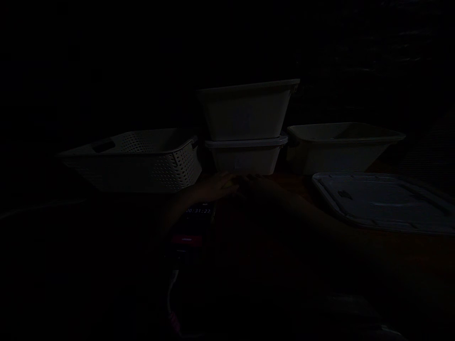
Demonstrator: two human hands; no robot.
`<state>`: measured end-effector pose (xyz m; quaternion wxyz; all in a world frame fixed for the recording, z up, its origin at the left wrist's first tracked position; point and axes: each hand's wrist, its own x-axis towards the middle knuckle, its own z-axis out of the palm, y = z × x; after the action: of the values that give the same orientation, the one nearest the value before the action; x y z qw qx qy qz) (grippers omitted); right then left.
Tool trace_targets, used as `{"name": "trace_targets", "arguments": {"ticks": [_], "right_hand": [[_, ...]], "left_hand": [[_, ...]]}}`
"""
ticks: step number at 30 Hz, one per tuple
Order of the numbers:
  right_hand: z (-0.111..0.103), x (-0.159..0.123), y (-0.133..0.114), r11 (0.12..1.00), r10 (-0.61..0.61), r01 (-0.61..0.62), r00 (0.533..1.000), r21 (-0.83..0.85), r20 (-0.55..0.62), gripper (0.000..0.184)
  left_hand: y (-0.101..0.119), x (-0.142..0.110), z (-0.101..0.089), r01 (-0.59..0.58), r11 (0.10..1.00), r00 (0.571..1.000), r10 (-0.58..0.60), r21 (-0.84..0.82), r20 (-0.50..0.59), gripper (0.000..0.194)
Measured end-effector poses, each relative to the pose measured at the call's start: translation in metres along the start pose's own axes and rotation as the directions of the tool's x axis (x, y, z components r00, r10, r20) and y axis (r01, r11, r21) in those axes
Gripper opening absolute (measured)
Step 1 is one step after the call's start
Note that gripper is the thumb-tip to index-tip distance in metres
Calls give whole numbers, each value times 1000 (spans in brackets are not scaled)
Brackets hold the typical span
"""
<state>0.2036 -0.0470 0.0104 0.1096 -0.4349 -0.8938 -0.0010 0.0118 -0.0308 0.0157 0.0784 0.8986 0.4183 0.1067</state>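
The scene is very dark. Near the middle, my left hand (217, 186) reaches in from the left, with fingers stretched out and apart and nothing visible in them. Close beside it is my right hand (255, 183), dim, its fingers hard to make out. Both hands are low, in front of a lidded pale bin (245, 158) that has another pale bin (247, 113) stacked on top. Below my left forearm lies a phone (195, 222) with a lit timer and a red bar on its screen.
A perforated basket (135, 170) stands at the left. To the right is an open pale bin (330, 154), with a flat lid (387, 201) lying in front of it. A white cable (172, 286) runs down from the phone across the dark tabletop.
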Motion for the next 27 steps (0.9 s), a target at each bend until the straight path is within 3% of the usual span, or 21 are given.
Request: {"name": "trace_targets", "arguments": {"ticks": [11, 21, 27], "right_hand": [[-3, 0, -1, 1000, 11, -10, 999, -25, 44, 52], [1, 1, 1, 1000, -22, 23, 1000, 14, -20, 50], [-5, -2, -2, 1000, 7, -7, 1000, 3, 11, 48]], "left_hand": [[0, 1, -1, -47, 999, 999, 47, 0, -2, 49], [-2, 1, 1, -43, 999, 999, 44, 12, -9, 52], [0, 1, -1, -29, 1000, 1000, 29, 3, 3, 50]]}}
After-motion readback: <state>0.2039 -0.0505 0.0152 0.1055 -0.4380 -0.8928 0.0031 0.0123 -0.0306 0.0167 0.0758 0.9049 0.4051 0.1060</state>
